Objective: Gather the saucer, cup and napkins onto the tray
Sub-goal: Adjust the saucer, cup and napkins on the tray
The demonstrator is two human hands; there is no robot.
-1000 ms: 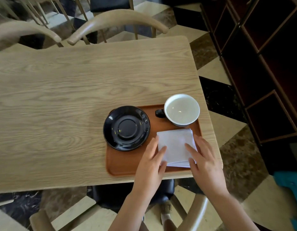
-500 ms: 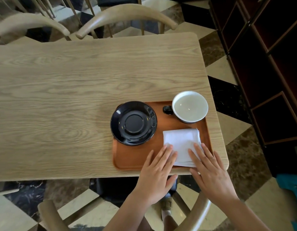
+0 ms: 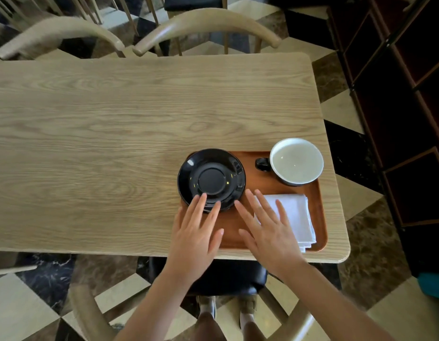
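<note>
Where the wooden table [image 3: 115,143] ends nearest the camera, two hands: left hand [image 3: 193,232] flat, fingers spread, gripping nothing, fingertips [image 3: 201,200] over the near rim of the saucer; right hand [image 3: 270,230] likewise splayed and empty, partly over the napkins. Beneath both, one brown tray [image 3: 320,205]. On it, one folded stack of white napkins [image 3: 297,212], near right; sheets uncountable. Just beyond, one black saucer [image 3: 211,178], overhanging the tray's left edge. Far right, one white-lined cup [image 3: 296,161], handle leftward. Farthest, two chair backs [image 3: 208,23].
</note>
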